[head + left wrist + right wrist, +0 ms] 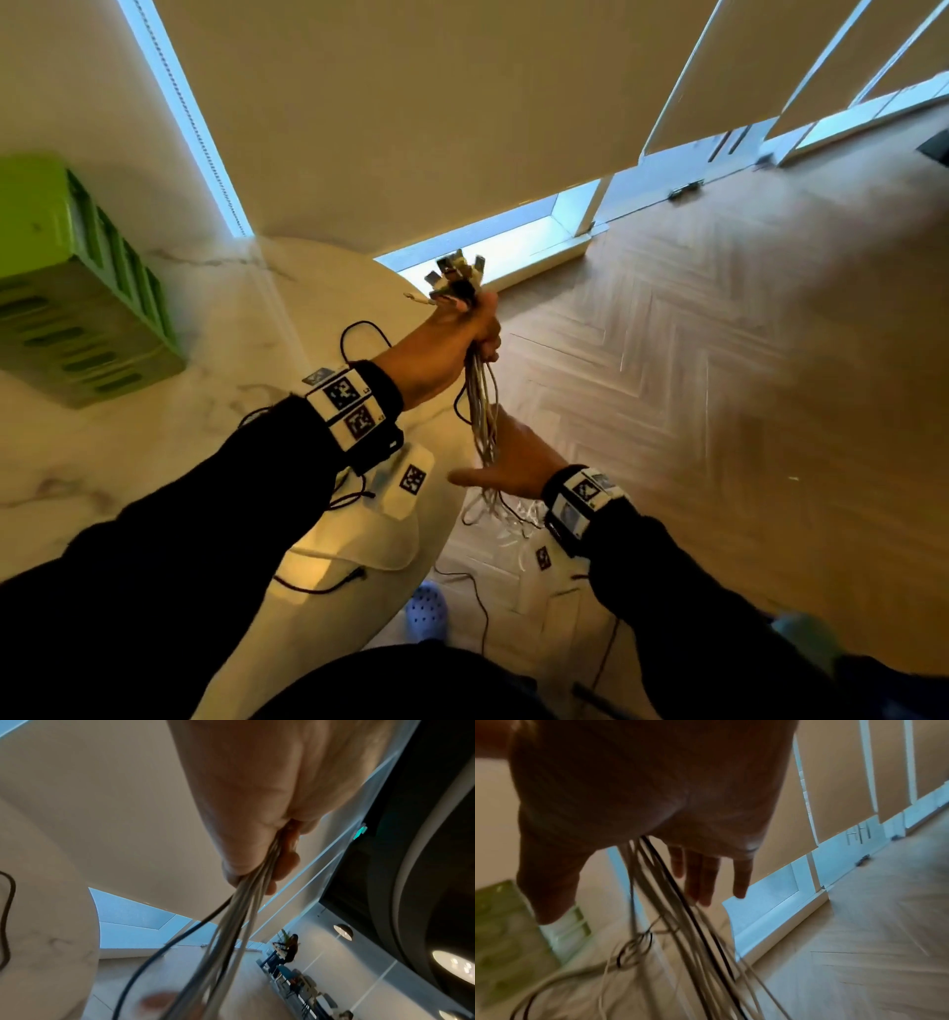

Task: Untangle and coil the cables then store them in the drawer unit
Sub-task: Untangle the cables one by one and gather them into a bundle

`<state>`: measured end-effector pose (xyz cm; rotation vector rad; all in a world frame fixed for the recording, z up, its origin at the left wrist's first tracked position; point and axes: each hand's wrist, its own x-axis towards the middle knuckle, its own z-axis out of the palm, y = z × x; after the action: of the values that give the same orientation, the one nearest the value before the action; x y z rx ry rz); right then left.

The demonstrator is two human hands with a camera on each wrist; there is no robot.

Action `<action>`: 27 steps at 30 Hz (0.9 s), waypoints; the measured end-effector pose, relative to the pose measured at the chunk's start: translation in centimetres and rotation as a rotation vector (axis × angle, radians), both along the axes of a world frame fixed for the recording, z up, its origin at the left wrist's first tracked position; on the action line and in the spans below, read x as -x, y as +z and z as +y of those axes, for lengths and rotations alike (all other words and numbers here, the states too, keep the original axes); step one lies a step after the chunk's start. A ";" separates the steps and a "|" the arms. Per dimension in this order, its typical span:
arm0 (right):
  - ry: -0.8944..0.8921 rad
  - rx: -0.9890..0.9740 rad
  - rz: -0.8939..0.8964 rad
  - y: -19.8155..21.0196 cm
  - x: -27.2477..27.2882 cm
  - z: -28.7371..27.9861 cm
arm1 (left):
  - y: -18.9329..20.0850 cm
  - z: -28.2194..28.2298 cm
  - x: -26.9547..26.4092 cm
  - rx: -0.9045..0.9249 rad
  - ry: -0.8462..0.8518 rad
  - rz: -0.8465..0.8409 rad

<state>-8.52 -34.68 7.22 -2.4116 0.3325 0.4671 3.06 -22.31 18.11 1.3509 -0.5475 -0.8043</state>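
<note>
My left hand (475, 329) is raised beyond the table edge and grips a bundle of pale cables (482, 411) near their plugs (454, 280), which stick out above the fist. In the left wrist view the fingers (285, 866) curl round the cable bundle (239, 912), a dark cable among the pale ones. The strands hang down past my right hand (506, 462), which is open with straight fingers; the cables (675, 902) run across its palm between thumb and fingers. The loose ends lie on the floor (506, 514). The green drawer unit (77, 288) stands on the table at far left.
A round white marble table (215, 334) carries black cables (359, 334) and a white pouch with a marker (400, 483). Herringbone wood floor (719, 385) spreads to the right. Drawn blinds cover the windows behind. A blue clog (426, 611) shows below the table edge.
</note>
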 end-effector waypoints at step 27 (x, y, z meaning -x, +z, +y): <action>-0.652 -1.242 -0.614 13.8 2.8 -6.1 | -12.2 -8.9 0.6 -0.198 0.113 -0.521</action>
<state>-11.28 -40.80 20.99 -1.0407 0.3644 -0.3215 2.45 -31.20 5.90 1.7726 -0.8017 -0.4156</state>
